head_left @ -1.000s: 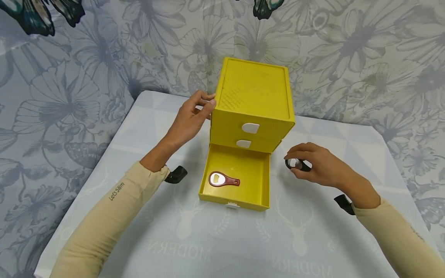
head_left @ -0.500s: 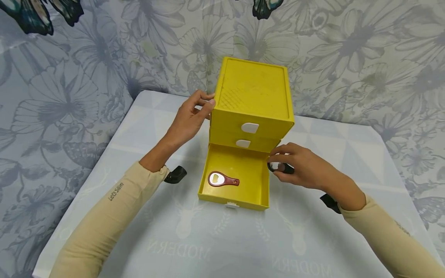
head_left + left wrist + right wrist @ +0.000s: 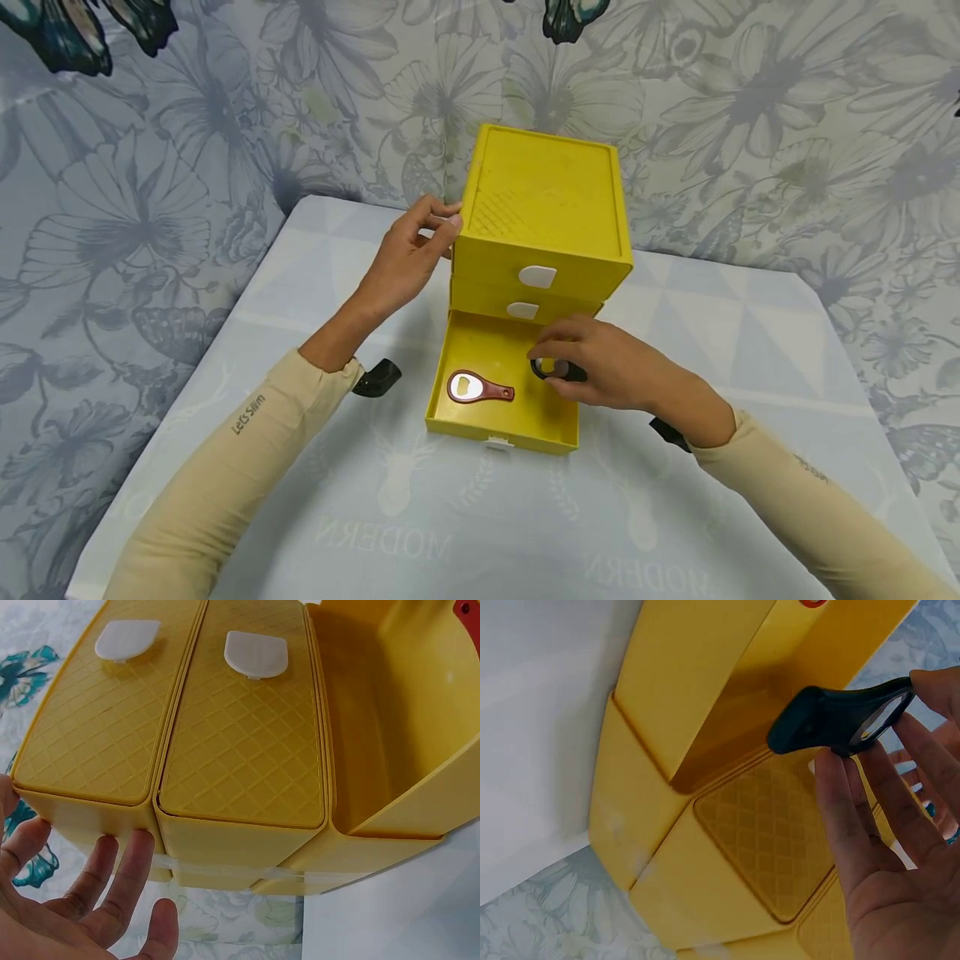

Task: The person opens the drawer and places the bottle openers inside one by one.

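Observation:
A yellow three-drawer unit (image 3: 547, 196) stands on the table with its bottom drawer (image 3: 536, 421) pulled out. Inside that drawer lies a red bottle opener (image 3: 495, 390) with a white centre. My right hand (image 3: 626, 367) is above the drawer's right half and pinches a black bottle opener (image 3: 814, 724) by its head end, its handle sticking out, as the right wrist view shows. Against the unit's left side, near its upper front corner, rest the extended fingers of my left hand (image 3: 405, 258); they are spread in the left wrist view (image 3: 124, 877) and grip nothing.
Both upper drawers are closed, each with a white tab handle (image 3: 538, 277). A pale patterned cloth covers the table (image 3: 315, 517). Behind the unit rises a wall (image 3: 442, 83) with a floral print.
My right hand has moved left with the black bottle opener, from beside the unit to above the drawer. The left hand stays against the unit's side.

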`<state>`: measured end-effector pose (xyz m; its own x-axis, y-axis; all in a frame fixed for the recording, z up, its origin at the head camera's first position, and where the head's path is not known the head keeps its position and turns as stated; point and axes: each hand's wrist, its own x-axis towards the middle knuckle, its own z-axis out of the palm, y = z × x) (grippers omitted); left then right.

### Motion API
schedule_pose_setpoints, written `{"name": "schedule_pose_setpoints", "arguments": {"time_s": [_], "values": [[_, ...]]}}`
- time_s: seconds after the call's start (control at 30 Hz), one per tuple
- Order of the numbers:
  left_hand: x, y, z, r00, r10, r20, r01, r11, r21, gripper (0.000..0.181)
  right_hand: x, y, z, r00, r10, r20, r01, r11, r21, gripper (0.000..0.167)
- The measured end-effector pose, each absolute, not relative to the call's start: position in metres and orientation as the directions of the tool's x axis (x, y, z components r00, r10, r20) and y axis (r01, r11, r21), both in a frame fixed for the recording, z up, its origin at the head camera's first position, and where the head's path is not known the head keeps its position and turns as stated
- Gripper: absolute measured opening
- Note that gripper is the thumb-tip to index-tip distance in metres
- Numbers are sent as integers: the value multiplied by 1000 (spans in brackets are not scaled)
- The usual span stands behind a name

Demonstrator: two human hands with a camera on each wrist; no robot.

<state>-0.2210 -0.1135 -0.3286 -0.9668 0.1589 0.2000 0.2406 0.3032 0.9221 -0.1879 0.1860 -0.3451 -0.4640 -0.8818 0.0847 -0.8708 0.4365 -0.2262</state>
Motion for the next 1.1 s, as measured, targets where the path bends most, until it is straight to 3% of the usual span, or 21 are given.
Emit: {"name": "schedule_pose_setpoints", "arguments": {"time_s": [0.3, 1.1], "values": [[-221, -113, -330, -964, 167, 208, 250, 297, 921, 29, -189, 169, -359, -429, -900, 72, -889, 407, -211, 27], [-220, -115, -329, -965, 173, 197, 242, 298, 923, 31, -196, 156, -395, -488, -871, 53, -867, 477, -147, 24]]}}
